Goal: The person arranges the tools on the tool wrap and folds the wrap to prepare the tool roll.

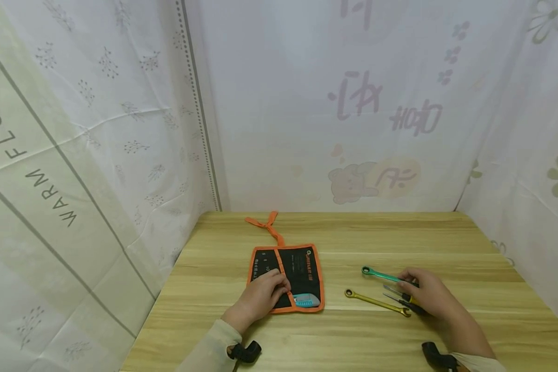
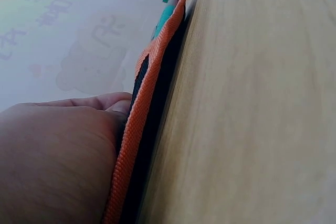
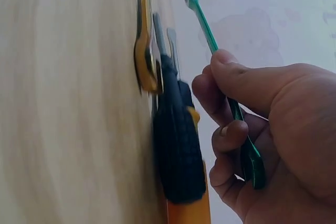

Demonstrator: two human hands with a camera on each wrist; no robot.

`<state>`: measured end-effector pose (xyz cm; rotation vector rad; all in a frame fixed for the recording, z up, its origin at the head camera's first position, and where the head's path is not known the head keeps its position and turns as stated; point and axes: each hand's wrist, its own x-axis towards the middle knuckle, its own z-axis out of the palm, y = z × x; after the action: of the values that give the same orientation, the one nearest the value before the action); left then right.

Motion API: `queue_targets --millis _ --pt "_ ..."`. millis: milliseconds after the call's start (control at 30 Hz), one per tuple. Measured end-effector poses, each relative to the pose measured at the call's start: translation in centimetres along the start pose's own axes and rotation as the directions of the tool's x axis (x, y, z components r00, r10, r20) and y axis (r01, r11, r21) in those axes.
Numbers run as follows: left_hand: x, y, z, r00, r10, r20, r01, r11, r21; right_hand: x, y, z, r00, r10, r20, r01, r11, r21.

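A black tool pouch (image 1: 299,268) with orange trim lies on the table, a teal utility knife (image 1: 306,300) in one of its pockets. My left hand (image 1: 262,295) rests on the pouch's left part, fingers curled at the orange pocket edge; the left wrist view shows thumb and finger pinching the black cloth. In my right hand (image 1: 428,292) I grip a green ratchet wrench (image 3: 206,30), its ring end pointing away from the palm. Below that hand lie a yellow combination wrench (image 1: 374,301) and two screwdrivers with dark handles, one handle (image 3: 178,145) large in the right wrist view.
An orange tie strap (image 1: 270,227) trails from the pouch's back edge. The wooden table (image 1: 335,341) meets patterned curtains (image 1: 279,129) behind and at both sides. A black wrist mount (image 1: 246,352) sits at each forearm.
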<state>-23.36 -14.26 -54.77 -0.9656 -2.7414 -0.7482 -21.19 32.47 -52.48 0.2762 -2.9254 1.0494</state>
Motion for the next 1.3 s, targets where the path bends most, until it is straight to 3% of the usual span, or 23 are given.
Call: queue_targets --millis 433,1300 --pt "0.2 -0.2 0.0 0.999 0.028 -0.026 -0.028 0.999 -0.02 1.2 -1.4 0.7 0.998 -0.055 0.042 0.053 0.998 0.042" --pt "0.1 0.0 0.1 0.999 0.026 -0.034 -0.027 0.999 -0.022 3.3 -5.1 3.4 0.989 -0.101 0.112 0.09 0.991 0.1"
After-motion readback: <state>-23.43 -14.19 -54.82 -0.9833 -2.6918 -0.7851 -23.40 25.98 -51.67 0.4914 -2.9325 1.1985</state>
